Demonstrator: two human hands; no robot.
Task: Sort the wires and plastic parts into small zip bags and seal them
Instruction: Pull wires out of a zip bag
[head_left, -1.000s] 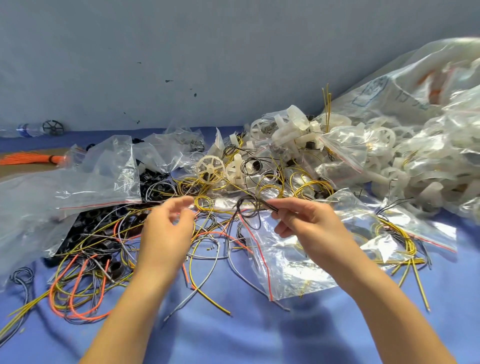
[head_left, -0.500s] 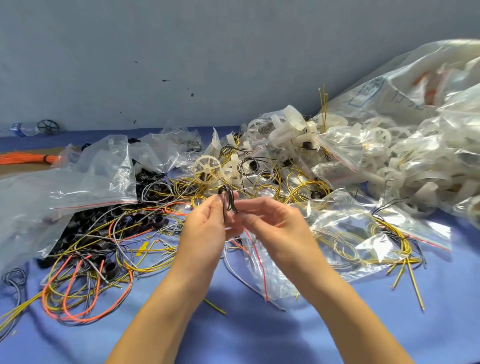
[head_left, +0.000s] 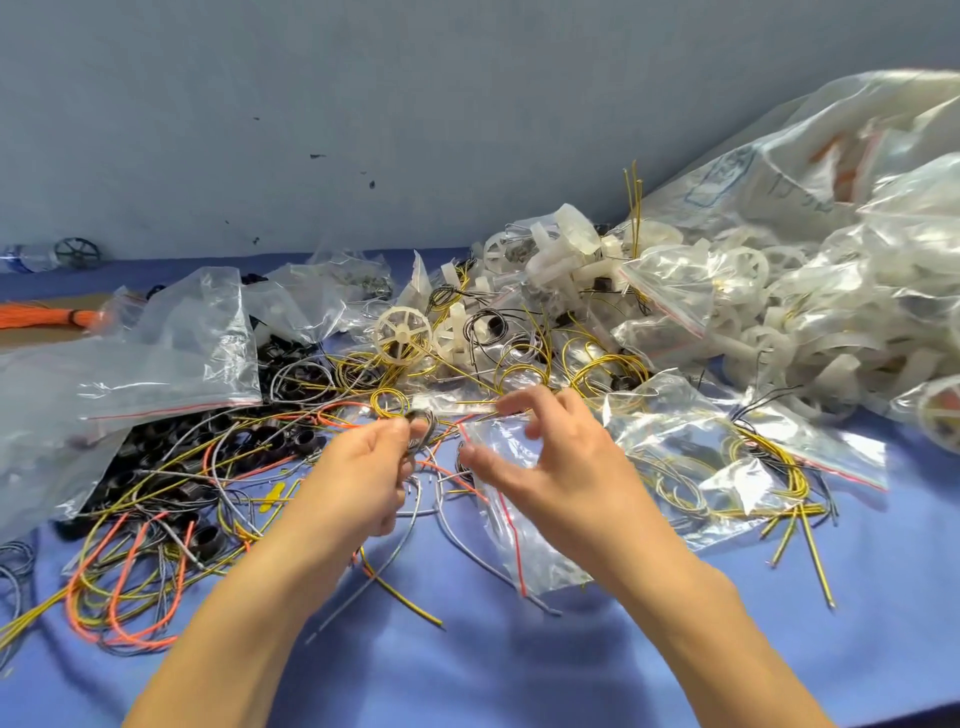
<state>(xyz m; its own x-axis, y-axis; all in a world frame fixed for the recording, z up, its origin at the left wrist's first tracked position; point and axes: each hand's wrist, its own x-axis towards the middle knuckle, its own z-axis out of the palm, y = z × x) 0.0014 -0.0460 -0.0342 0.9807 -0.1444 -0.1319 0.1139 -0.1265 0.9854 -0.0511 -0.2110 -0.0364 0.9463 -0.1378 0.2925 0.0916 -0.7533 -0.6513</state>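
Observation:
My left hand (head_left: 363, 467) pinches a small coil of dark grey wire (head_left: 422, 423) between thumb and fingertips, just above the table. Beside it, my right hand (head_left: 550, 467) has its fingers spread and loosely curved over a small clear zip bag (head_left: 514, 525) with a red seal strip, holding nothing that I can see. Loose yellow, orange and grey wires (head_left: 156, 519) lie tangled at the left. A white plastic spoked wheel (head_left: 402, 332) sits behind the hands among more white parts.
A blue cloth (head_left: 519, 665) covers the table. Empty clear bags (head_left: 156, 364) lie at the left over black rings (head_left: 208, 452). A bag of yellow wires (head_left: 753, 467) lies at the right, and large bags of white plastic parts (head_left: 831, 286) pile up at the far right. Grey wall behind.
The dark wire coil went from my right hand to my left. My right hand has let go, spread its fingers and moved right over the zip bag.

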